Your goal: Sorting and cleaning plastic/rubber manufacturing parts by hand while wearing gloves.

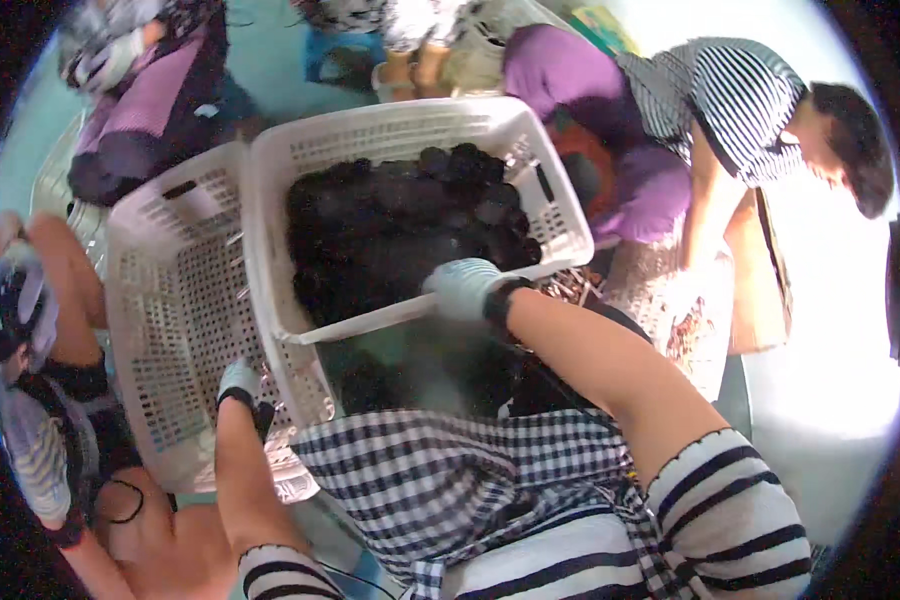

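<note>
My right hand (465,284), in a pale glove with a dark cuff, is at the near rim of a white perforated basket (410,122). Its fingers look curled together, and what they hold, if anything, is hidden. Dark, rounded pieces (400,225) fill much of this basket; their kind is not clear. My left hand (238,380), gloved the same way, reaches over the near right part of a second white basket (165,385). Its fingers are too small and blurred to read. A small dark object (264,418) shows beside that wrist.
At the right, a person in a striped top (730,105) bends over a pale container (715,300) holding thin brownish pieces. Other people sit at the left and beyond the baskets. A checked black-and-white cloth (400,480) covers my lap.
</note>
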### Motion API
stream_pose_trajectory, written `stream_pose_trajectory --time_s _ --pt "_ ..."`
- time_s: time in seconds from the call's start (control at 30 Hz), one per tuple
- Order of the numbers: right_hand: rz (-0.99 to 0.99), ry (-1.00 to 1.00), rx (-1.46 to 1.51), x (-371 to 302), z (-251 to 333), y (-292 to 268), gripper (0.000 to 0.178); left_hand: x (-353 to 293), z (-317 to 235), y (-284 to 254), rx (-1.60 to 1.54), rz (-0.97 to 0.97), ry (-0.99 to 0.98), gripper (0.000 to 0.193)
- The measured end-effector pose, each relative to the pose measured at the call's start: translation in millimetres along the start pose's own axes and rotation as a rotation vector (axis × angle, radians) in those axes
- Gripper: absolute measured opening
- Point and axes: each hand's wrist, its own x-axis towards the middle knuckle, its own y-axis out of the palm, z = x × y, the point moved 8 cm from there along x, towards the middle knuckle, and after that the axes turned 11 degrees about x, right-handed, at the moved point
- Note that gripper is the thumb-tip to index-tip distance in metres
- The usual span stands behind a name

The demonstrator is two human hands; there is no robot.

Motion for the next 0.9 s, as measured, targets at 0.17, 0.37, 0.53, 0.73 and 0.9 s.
stream_pose_trajectory --time_s 0.17,0.37,0.53,0.73,0.9 --pt "-0.074 -0.033 0.102 -21 -13 -19 0.030 -13 -21 -60 -0.745 -0.092 0.234 0.037" --pt "-0.261 -0.130 0.073 -4 20 -21 0.027 -78 74 -147 -1.391 -0.308 0.260 0.065" --pt "-0.353 -0.184 0.164 -29 10 -45 0.037 -205 -62 -233 -1.000 -0.405 0.570 0.052" --pt "-0.678 -0.645 0.534 -182 -4 -128 0.070 -429 -296 -300 -0.998 -0.511 0.745 0.047" --pt "-0.533 -0.613 0.996 -310 -152 -67 0.061 -416 -334 -282 -1.028 -0.474 0.971 0.046"
